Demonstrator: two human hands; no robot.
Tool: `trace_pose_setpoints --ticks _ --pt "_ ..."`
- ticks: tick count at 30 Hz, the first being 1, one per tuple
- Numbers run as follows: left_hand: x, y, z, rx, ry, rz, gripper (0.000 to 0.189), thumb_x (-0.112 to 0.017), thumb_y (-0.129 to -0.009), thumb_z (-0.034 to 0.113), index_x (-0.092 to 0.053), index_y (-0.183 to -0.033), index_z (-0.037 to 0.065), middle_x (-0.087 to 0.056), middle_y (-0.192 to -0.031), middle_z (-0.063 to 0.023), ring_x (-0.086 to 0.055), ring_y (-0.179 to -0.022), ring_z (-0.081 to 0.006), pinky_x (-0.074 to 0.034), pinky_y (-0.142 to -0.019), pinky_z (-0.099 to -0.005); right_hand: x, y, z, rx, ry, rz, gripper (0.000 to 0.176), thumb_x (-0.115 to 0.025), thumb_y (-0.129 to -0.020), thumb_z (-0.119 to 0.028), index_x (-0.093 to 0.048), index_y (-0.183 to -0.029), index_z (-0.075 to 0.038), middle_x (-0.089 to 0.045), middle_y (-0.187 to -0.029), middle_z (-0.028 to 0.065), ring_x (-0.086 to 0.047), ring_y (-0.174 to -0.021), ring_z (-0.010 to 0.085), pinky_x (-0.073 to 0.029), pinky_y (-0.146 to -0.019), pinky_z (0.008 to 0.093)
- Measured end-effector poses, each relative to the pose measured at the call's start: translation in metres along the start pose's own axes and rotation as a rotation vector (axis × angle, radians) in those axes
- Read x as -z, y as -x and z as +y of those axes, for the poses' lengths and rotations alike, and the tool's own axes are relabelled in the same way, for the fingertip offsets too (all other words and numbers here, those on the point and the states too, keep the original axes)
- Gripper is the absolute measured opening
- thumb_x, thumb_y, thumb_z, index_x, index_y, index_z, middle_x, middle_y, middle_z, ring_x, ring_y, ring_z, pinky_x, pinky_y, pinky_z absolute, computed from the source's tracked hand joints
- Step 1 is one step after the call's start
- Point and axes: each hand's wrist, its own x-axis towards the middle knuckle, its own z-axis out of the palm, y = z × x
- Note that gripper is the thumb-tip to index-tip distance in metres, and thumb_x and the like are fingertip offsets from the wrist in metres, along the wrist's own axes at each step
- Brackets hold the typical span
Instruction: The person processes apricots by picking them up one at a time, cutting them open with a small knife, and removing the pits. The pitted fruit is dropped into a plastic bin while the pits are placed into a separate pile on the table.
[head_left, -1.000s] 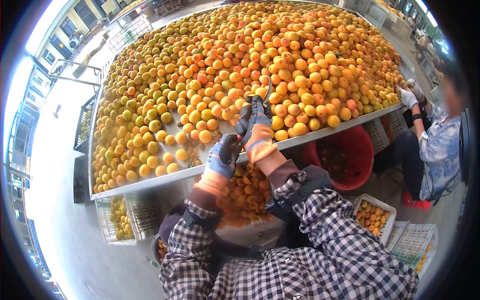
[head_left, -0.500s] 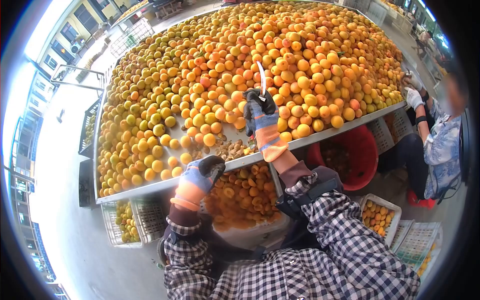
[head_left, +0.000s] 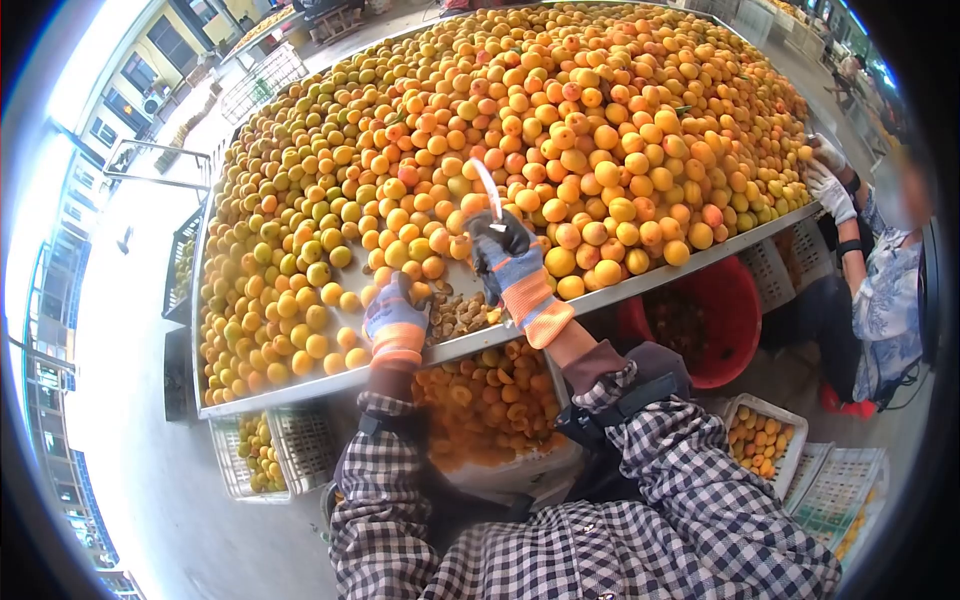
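Note:
My right hand (head_left: 510,262), in an orange and blue glove with dark fingers, is closed around a knife. The knife's narrow curved blade (head_left: 487,188) points up over the apricots (head_left: 615,170) heaped on the metal-edged table. Just inside the near rim, my left hand (head_left: 396,318) in a matching glove reaches in among loose apricots (head_left: 330,294). Its fingertips are at the fruit, and the back of the glove hides most of the fingers. Between my hands lies a small pile of brown apricot stones (head_left: 460,318).
Below the rim, a crate holds halved apricots (head_left: 487,400). A red tub (head_left: 735,345) stands to its right, near a white crate of apricots (head_left: 795,455). White crates (head_left: 303,450) sit at lower left. Another person (head_left: 885,290) in white gloves works at the table's right end.
My left hand has moved up and forward from in front of the rim to the apricots on the table. My right hand, with the knife, has shifted slightly left and down.

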Motion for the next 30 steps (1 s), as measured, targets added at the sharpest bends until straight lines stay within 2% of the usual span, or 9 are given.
trace_pose_setpoints --ticks 4,6,8,9,11,20,22,27,30 --pt "-0.041 -0.014 -0.037 -0.02 0.558 0.179 0.045 -0.075 -0.069 0.01 -0.056 -0.111 0.01 -0.065 -0.103 -0.0105 -0.064 -0.095 -0.0283 -0.051 -0.082 -0.0362 0.004 0.009 0.012 -0.108 0.117 -0.172 0.016 -0.062 -0.089 -0.007 -0.062 -0.105 -0.004 -0.06 -0.075 -0.0029 -0.05 -0.06 0.0018 -0.041 -0.052 0.0177" --pt "-0.033 -0.008 -0.036 -0.204 1.286 0.045 0.052 -0.076 -0.071 0.0 -0.057 -0.119 0.002 -0.065 -0.108 -0.0067 -0.063 -0.094 -0.0178 -0.054 -0.076 -0.0296 0.004 0.026 0.005 -0.137 0.205 -0.207 0.019 -0.062 -0.089 -0.007 -0.061 -0.107 -0.001 -0.063 -0.082 0.0003 -0.053 -0.068 0.0046 -0.046 -0.061 0.0198" --pt "-0.019 0.005 -0.031 -0.227 1.304 0.004 0.052 -0.073 -0.075 -0.002 -0.055 -0.124 0.002 -0.065 -0.109 -0.0076 -0.064 -0.093 -0.0182 -0.055 -0.075 -0.0302 0.013 0.03 0.019 0.08 0.736 -0.408 0.022 -0.062 -0.088 -0.008 -0.059 -0.108 0.003 -0.066 -0.086 0.006 -0.057 -0.072 0.0078 -0.048 -0.067 0.0234" --pt "-0.009 0.014 -0.027 -0.195 1.428 -0.082 0.052 -0.073 -0.075 0.0 -0.055 -0.124 0.001 -0.065 -0.108 -0.0084 -0.064 -0.093 -0.0179 -0.055 -0.076 -0.0304 0.013 0.031 0.025 0.087 0.654 -0.374 0.021 -0.062 -0.088 -0.025 -0.06 -0.097 -0.006 -0.065 -0.092 0.0176 -0.062 -0.084 0.0365 -0.049 -0.072 0.0387" --pt "0.003 0.027 -0.023 -0.125 1.633 -0.194 0.048 -0.072 -0.077 0.002 -0.056 -0.122 -0.001 -0.065 -0.108 -0.0102 -0.064 -0.093 -0.0178 -0.055 -0.077 -0.0307 0.013 0.04 0.014 0.1 0.753 -0.417 0.02 -0.061 -0.088 -0.025 -0.06 -0.096 -0.006 -0.065 -0.089 0.0166 -0.062 -0.084 0.0359 -0.049 -0.072 0.0392" --pt "0.012 0.026 -0.02 -0.23 1.547 -0.128 0.045 -0.073 -0.076 0.003 -0.058 -0.118 -0.002 -0.066 -0.106 -0.0084 -0.064 -0.093 -0.0149 -0.053 -0.081 -0.0274 0.009 0.046 -0.001 0.191 0.976 -0.496 0.023 -0.064 -0.084 -0.022 -0.058 -0.101 -0.008 -0.065 -0.086 0.0163 -0.063 -0.085 0.0347 -0.049 -0.071 0.0415" --pt "0.012 0.025 -0.02 -0.248 1.539 -0.095 0.046 -0.077 -0.073 0.006 -0.06 -0.115 -0.002 -0.066 -0.104 -0.0077 -0.064 -0.092 -0.0149 -0.053 -0.081 -0.0274 0.007 0.047 -0.003 0.192 0.982 -0.516 0.018 -0.063 -0.086 -0.012 -0.061 -0.099 0.0 -0.065 -0.088 0.0179 -0.065 -0.082 0.0293 -0.05 -0.07 0.0338" --pt "-0.004 0.019 -0.028 -0.35 1.383 0.064 0.047 -0.081 -0.071 0.011 -0.061 -0.111 -0.003 -0.069 -0.098 -0.0061 -0.065 -0.088 -0.0137 -0.053 -0.081 -0.0283 0.014 0.047 0.015 0.104 0.882 -0.524 0.025 -0.063 -0.084 -0.006 -0.058 -0.109 0.001 -0.066 -0.092 0.016 -0.065 -0.084 0.0215 -0.051 -0.074 0.0295" --pt "0.004 0.032 -0.01 -0.235 1.613 -0.028 0.042 -0.077 -0.073 0.002 -0.061 -0.111 -0.004 -0.067 -0.102 -0.0081 -0.064 -0.092 -0.0156 -0.052 -0.083 -0.0286 0.015 0.045 0.027 0.128 0.752 -0.532 0.024 -0.062 -0.083 -0.001 -0.058 -0.106 0.0 -0.065 -0.091 0.0144 -0.064 -0.085 0.0174 -0.049 -0.073 0.0288"
